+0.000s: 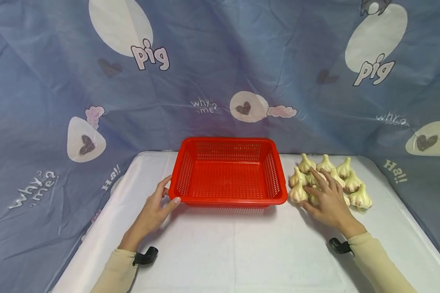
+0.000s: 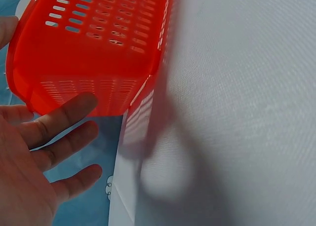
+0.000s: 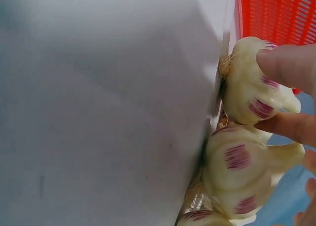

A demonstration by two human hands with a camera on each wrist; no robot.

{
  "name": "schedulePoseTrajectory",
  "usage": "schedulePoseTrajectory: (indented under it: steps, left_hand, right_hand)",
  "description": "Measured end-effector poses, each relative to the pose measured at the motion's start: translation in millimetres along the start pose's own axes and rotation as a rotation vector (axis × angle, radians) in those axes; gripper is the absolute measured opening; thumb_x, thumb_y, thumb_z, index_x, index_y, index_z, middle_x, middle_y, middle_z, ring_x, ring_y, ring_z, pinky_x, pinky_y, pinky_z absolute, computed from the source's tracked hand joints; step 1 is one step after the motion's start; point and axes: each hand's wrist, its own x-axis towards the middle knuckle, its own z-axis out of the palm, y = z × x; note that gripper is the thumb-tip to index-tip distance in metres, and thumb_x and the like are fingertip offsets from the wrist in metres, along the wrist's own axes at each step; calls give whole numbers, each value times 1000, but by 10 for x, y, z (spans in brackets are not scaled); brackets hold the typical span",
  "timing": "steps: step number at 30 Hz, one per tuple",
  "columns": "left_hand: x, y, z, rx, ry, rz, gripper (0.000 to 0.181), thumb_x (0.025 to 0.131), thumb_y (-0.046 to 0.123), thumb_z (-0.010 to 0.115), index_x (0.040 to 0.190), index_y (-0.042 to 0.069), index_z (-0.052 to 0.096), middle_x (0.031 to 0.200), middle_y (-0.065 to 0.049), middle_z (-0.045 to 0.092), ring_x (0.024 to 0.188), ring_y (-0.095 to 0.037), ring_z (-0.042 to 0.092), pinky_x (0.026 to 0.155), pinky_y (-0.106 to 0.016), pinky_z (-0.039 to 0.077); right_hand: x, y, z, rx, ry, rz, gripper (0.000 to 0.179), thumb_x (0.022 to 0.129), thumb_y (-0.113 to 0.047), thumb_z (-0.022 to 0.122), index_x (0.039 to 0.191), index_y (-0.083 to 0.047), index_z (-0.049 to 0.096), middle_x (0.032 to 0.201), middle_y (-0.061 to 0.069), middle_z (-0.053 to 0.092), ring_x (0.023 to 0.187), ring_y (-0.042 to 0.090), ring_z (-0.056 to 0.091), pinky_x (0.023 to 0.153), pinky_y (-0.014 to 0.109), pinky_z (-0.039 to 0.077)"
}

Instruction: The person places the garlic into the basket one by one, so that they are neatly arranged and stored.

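Note:
A red plastic basket with slotted walls stands on the white table. At its front left corner my left hand holds the rim between thumb and index finger; the other fingers are spread beside the outer wall. To the basket's right, my right hand lies over a cluster of garlic bulbs, fingers spread. In the right wrist view its thumb overlaps a garlic bulb with purple streaks, and the index fingertip lies at that bulb's other side. The palm hides several bulbs.
A white cloth covers the table. Behind and along both sides hangs a blue printed curtain. Black wrist straps with camera mounts sit on both forearms.

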Motion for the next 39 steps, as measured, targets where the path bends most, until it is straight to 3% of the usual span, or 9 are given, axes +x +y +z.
schedulePoseTrajectory:
  steps: [15, 31, 39]
  left_hand:
    - [-13, -6, 9, -19, -10, -10, 80, 100, 25, 73, 167, 18, 29, 100, -2, 70, 116, -36, 67, 106, -65, 43]
    - [-22, -17, 27, -22, -20, -21, 80, 101, 26, 71, 167, 19, 27, 100, -1, 71, 121, -38, 67, 107, -65, 44]
    - [-15, -43, 38, -51, -40, -23, 80, 103, 27, 69, 168, 24, 23, 120, -8, 76, 130, -40, 65, 111, -70, 40]
  right_hand:
    - [24, -42, -10, -12, -52, 3, 42, 85, -32, 84, 114, -3, 79, 164, 26, 38, 154, 52, 22, 106, 78, 25]
    - [-6, -88, -75, 14, -66, -38, 40, 82, -21, 87, 114, 0, 74, 163, 28, 36, 156, 51, 19, 102, 79, 26]
    - [81, -206, -299, 61, -116, -10, 39, 87, -20, 85, 119, -3, 72, 158, 26, 44, 154, 50, 24, 100, 79, 29]
